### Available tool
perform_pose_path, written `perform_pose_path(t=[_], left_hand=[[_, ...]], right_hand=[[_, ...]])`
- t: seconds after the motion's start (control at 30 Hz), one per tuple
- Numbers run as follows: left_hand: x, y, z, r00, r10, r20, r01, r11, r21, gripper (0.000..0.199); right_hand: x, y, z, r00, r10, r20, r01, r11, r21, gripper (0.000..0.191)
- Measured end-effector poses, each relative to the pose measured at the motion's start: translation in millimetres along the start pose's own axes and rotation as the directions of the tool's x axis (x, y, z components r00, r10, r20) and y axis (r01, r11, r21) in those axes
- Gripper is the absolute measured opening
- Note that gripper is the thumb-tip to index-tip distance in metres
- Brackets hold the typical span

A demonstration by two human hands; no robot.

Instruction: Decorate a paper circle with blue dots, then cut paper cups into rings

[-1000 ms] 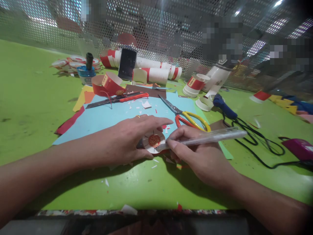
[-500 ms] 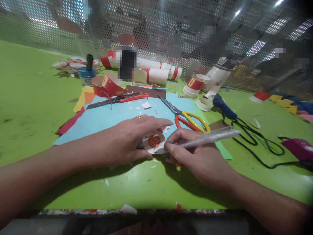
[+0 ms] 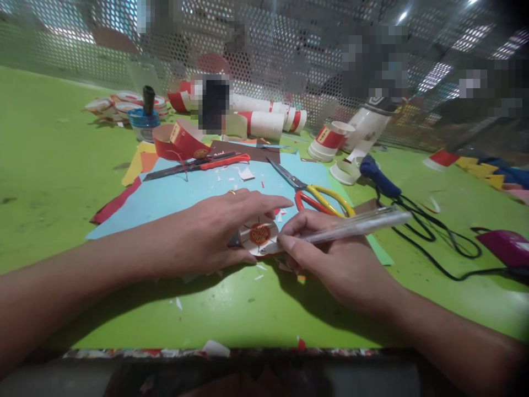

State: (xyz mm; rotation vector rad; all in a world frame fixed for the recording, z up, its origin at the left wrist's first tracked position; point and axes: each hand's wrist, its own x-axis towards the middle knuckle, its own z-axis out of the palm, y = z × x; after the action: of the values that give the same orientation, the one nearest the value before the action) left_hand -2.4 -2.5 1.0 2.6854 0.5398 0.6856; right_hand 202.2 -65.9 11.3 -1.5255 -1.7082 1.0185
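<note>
White paper piece (image 3: 259,238) with a round orange-red emblem and short dark lines about it sits between the two hands, over the near edge of the light blue sheet (image 3: 182,204) on the green table (image 3: 239,317). The left hand (image 3: 210,229) curves round its left side, half open: the thumb lies along the near edge, the forefinger reaches out beyond the far edge, and a ring shows on one finger. Whether the hidden fingers grip the piece, I cannot tell.

The right hand (image 3: 330,253) is closed on a clear pen (image 3: 355,225), pinched near the tip between thumb and fingers, with the shaft slanting off to the right. Its tip is at the near right part of the piece; whether it touches is too blurred to say.

Just beyond the right hand, scissors (image 3: 305,188) with yellow and red handles lie parted. Farther left, a black tool with an orange-red handle (image 3: 226,160) rests by a curled red band (image 3: 185,143). Paper scraps (image 3: 247,174) dot the sheet. On the right lies a dark blue handle (image 3: 379,177) with black cord.
</note>
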Motion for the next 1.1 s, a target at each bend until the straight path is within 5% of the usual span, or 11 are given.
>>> perform_pose_path(t=[0.7,1.1], left_hand=[[1.5,-1.8,0.3,1.0,0.027,0.005,-0.027,1.0,-0.008,0.057],[0.6,-1.5,-0.7,1.0,0.009,0.03,-0.009,1.0,-0.007,0.056]], right_hand=[[-0.3,-2.9,-0.9,1.0,-0.004,-0.003,0.004,0.999,0.05,0.008],[-2.1,-4.1,-0.4,1.0,-0.002,0.012,0.003,0.998,-0.06,0.011]])
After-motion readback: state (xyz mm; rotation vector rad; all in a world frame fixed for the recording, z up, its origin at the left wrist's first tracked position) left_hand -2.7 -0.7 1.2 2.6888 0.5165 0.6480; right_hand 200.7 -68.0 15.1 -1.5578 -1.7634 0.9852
